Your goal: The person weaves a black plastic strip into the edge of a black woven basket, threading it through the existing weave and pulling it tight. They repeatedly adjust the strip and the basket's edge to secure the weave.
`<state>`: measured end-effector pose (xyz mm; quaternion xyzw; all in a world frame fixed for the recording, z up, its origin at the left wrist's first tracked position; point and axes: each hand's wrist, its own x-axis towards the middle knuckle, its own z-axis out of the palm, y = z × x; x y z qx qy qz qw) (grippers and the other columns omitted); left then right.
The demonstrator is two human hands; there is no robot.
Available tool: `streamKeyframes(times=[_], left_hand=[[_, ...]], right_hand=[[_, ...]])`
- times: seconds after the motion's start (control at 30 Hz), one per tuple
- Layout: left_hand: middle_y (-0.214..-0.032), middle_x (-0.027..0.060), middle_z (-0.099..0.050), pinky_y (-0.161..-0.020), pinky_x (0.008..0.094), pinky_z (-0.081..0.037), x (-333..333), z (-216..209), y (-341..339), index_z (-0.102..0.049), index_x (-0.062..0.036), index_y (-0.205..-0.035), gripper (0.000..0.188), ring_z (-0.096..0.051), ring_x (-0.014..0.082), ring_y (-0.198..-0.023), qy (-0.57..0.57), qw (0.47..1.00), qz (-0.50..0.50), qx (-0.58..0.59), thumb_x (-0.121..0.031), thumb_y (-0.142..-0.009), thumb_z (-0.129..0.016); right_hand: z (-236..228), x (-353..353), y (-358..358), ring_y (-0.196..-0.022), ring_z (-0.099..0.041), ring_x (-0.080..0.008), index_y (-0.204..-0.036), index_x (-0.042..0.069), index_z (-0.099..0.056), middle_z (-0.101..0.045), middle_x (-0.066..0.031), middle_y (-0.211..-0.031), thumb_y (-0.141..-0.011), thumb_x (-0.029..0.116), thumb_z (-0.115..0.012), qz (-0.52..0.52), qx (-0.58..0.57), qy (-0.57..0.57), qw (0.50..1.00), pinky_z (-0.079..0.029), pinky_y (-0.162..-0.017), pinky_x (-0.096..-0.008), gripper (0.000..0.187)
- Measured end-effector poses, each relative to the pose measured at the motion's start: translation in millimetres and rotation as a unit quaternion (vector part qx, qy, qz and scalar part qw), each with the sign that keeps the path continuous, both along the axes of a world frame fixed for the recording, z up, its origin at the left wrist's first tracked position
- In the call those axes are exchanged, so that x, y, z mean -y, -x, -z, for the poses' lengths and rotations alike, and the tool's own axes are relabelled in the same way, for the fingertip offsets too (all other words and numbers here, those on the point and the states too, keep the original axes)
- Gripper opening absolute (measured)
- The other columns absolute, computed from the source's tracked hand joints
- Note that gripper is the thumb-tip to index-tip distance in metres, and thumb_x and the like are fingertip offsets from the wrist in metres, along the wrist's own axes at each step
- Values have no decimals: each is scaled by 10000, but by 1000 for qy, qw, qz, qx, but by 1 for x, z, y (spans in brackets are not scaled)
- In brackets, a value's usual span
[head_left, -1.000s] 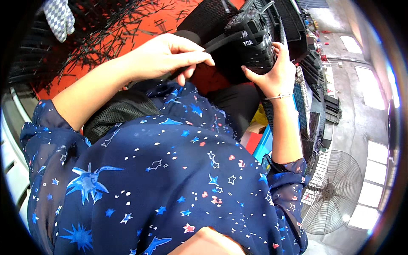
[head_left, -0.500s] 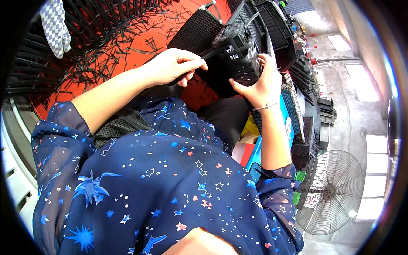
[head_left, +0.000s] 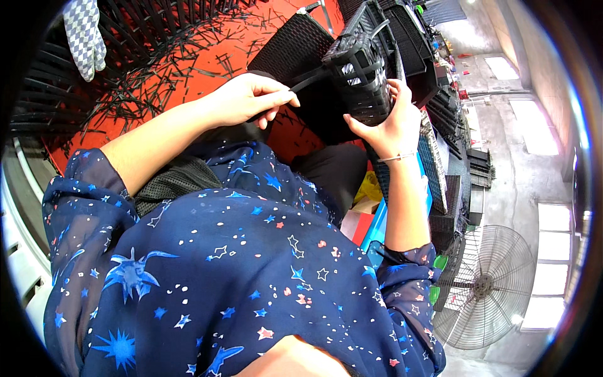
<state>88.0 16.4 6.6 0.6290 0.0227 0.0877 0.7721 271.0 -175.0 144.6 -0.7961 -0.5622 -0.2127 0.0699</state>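
Note:
A black woven basket-like piece [head_left: 361, 69] of flat plastic strips, with open gaps in its weave, stands tilted before me at the upper middle. My right hand [head_left: 397, 124] grips its near right side, thumb apart on the near face and fingers around the far edge. From the piece's left corner a flat black strip [head_left: 309, 80] runs to my left hand [head_left: 245, 100], which pinches it between thumb and fingers. The strip looks stretched between the two. Part of the weave lies in dark shadow.
Cut black strips [head_left: 141, 94] litter a red surface, with long strips bundled at the left. A checked glove [head_left: 85, 41] lies on them. Another woven panel [head_left: 292, 47] stands behind the piece. Right are stacked woven goods [head_left: 446, 226], an open carton [head_left: 358, 223] and a large fan [head_left: 483, 286].
My left hand has drawn slightly left, and more of the strip shows between it and the piece. The piece and my right hand have shifted a little to the right.

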Motion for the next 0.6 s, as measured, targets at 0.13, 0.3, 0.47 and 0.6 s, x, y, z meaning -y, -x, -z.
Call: streamKeyframes(times=[0.13,0.3,0.47,0.6], left_hand=[[-677,-40,-526,-575,216,-475,0,7,-3,-690,-74,-1096,287,-534,49,-577,-9,1000,-3,-17,-303,-1005,-543],[-677,-42,-524,-575,215,-471,0,6,-2,-689,-74,-1100,282,-533,49,-574,-2,1000,3,2,-297,-1007,-542],[-709,-16,-562,-594,221,-492,1,-1,-3,-688,-53,-1102,305,-555,60,-597,8,1000,12,5,-302,-1002,-544],[-684,-33,-544,-576,215,-472,2,4,-5,-689,-60,-1092,288,-542,52,-581,22,1000,10,5,-294,-1004,-546]], right_hand=[[-1,0,-1,-874,-639,-348,-1228,8,-503,-641,-170,-1022,-501,423,-876,-6,-2,-5,1000,-491,-810,-414,917],[-1,0,-1,-903,-633,-340,-1233,11,-501,-634,-169,-1045,-502,430,-874,5,-14,2,1000,-476,-837,-407,922],[1,1,-2,-918,-632,-334,-1237,8,-500,-632,-166,-1058,-501,432,-874,6,-11,7,1000,-472,-847,-406,928],[2,1,0,-923,-631,-331,-1245,7,-497,-630,-163,-1072,-505,437,-873,6,-6,13,1000,-468,-854,-407,935]])
